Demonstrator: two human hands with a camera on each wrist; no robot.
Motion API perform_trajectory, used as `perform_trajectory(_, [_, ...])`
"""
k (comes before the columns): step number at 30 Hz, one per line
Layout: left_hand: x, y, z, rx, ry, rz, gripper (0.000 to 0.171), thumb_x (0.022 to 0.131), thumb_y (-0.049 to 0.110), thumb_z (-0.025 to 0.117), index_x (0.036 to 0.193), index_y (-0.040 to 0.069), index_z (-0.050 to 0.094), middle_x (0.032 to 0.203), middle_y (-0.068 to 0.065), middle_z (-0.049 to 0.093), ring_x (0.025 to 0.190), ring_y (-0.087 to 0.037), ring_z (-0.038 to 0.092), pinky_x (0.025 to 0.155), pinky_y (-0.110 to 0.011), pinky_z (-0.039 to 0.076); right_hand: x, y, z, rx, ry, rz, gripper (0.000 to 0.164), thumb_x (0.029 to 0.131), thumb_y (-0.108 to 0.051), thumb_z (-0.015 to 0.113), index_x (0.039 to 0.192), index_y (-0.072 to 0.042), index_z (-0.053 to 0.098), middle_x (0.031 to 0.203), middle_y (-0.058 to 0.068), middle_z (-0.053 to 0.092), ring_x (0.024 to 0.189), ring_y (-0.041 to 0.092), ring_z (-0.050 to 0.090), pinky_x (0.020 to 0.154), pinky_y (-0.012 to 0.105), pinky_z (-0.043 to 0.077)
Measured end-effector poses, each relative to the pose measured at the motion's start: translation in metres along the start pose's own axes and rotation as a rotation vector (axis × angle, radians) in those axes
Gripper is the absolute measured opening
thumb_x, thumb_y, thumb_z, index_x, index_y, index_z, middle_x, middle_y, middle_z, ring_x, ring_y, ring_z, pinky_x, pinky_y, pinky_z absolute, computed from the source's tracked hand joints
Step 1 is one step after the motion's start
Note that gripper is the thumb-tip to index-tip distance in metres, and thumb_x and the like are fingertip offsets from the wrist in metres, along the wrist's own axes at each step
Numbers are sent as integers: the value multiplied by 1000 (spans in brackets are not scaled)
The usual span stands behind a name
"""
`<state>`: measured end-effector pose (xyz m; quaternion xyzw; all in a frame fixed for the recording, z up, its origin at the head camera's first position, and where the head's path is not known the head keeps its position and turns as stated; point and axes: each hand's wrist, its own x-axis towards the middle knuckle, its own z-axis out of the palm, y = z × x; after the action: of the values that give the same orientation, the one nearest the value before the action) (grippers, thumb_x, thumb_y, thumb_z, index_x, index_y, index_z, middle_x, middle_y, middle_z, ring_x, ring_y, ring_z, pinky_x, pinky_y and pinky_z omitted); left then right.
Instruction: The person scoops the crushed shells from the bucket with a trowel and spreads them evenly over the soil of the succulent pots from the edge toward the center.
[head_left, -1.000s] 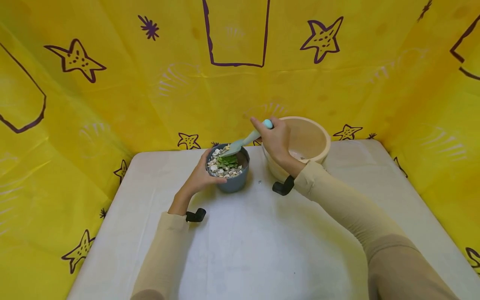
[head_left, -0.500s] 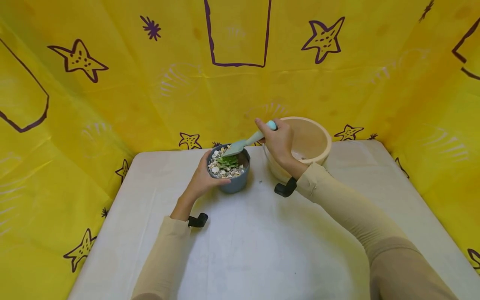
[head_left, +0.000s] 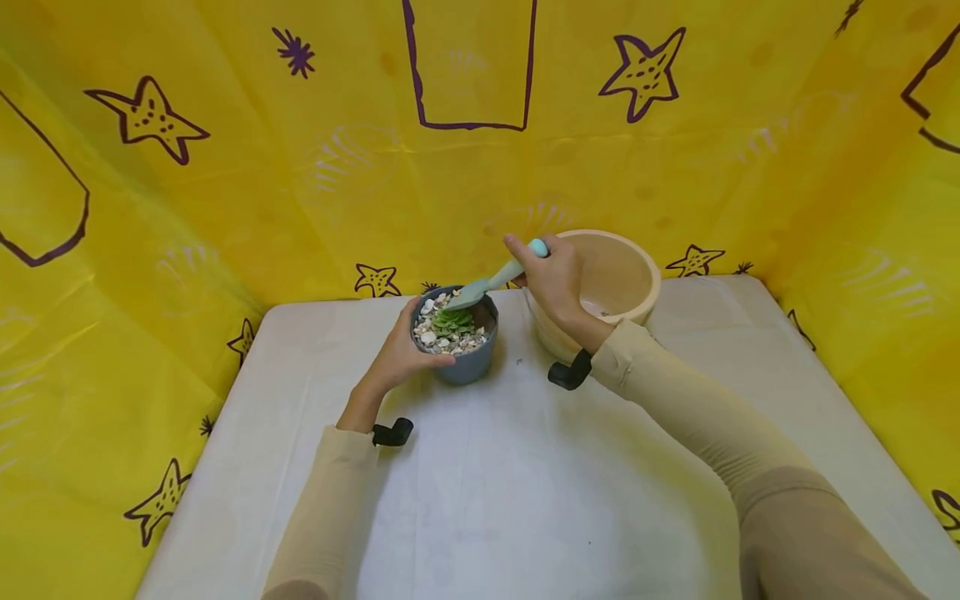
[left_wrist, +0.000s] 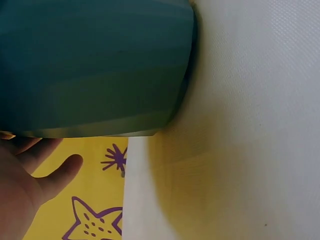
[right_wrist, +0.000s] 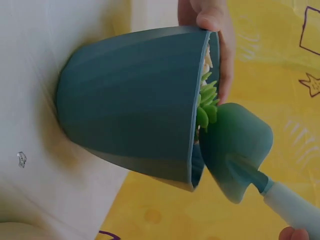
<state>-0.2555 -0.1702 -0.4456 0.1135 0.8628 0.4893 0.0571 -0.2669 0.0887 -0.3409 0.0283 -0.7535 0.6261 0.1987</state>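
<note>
A blue-grey flowerpot (head_left: 467, 368) stands on the table, holding pale pebbles (head_left: 428, 338) and a green succulent (head_left: 453, 322). My left hand (head_left: 399, 353) grips its left side, thumb along the front near the rim. In the right hand (head_left: 557, 277) is a small light-green trowel (head_left: 471, 293), held by its handle and tilted down to the left. The trowel blade (right_wrist: 236, 145) is over the pot's opening, right beside the succulent leaves in the right wrist view. The left wrist view shows the pot wall (left_wrist: 95, 70) close up, with fingers (left_wrist: 62, 175) below it.
Just right of the flowerpot, a larger cream pot (head_left: 617, 268) stands behind my right hand, a few bits at its bottom. A small fleck (right_wrist: 21, 159) lies on the white tabletop (head_left: 480, 500). Yellow patterned cloth (head_left: 480, 183) surrounds the table's back and sides.
The trowel blade has shifted slightly over the pebbles and now sits a little less deep by the succulent. Both hands keep their hold; the pot stays in place.
</note>
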Motion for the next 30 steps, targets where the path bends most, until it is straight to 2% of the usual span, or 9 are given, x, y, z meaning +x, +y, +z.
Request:
perform_trajectory(3, [1, -1, 2, -20, 21, 7, 125, 64, 38, 91, 157, 18, 11, 161, -12, 21, 147, -33, 24, 117, -58, 25, 1, -1, 1, -17, 5, 3, 45, 85, -43, 73, 64, -10, 51, 59, 17, 64, 45, 9, 63, 51, 28, 55])
perform_trajectory(9, [1, -2, 7, -40, 57, 22, 126, 62, 38, 92, 157, 16, 12, 160, -13, 23, 147, -32, 25, 117, -56, 25, 6, -6, -1, 1, 32, 17, 45, 83, -43, 76, 63, -11, 51, 53, 4, 57, 45, 11, 65, 47, 27, 55])
perform_trajectory(14, [2, -2, 11, -50, 94, 49, 123, 62, 37, 92, 156, 15, 15, 158, -12, 26, 145, -30, 28, 117, -53, 26, 7, -6, -2, -18, 24, 51, 45, 82, -45, 76, 65, -10, 53, 56, 9, 63, 41, 9, 62, 46, 29, 54])
perform_trajectory(18, [2, -2, 13, -50, 102, 50, 123, 62, 39, 92, 156, 16, 14, 158, -13, 25, 145, -29, 28, 117, -53, 26, 7, -2, -2, -12, -1, 101, 45, 81, -47, 76, 67, -10, 54, 56, 9, 65, 41, 9, 62, 46, 28, 54])
perform_trajectory(25, [2, -1, 14, -37, 105, 42, 123, 63, 39, 91, 156, 16, 14, 158, -12, 25, 145, -29, 28, 118, -53, 26, 9, -2, -3, -20, 41, 73, 48, 81, -48, 76, 63, -11, 51, 65, 24, 65, 39, 9, 61, 43, 27, 51])
perform_trajectory(27, [2, -1, 15, -35, 112, 39, 123, 64, 38, 91, 156, 15, 14, 158, -12, 25, 145, -29, 28, 118, -53, 26, 9, -2, -3, -38, 29, 86, 48, 80, -50, 76, 64, -12, 51, 65, 22, 66, 40, 9, 61, 42, 25, 50])
perform_trajectory(30, [2, 0, 15, -40, 116, 36, 123, 64, 38, 91, 156, 15, 14, 158, -12, 25, 145, -29, 28, 118, -53, 26, 10, -3, -5, -45, 29, 100, 49, 79, -51, 76, 64, -11, 52, 60, 15, 65, 42, 13, 63, 44, 29, 53])
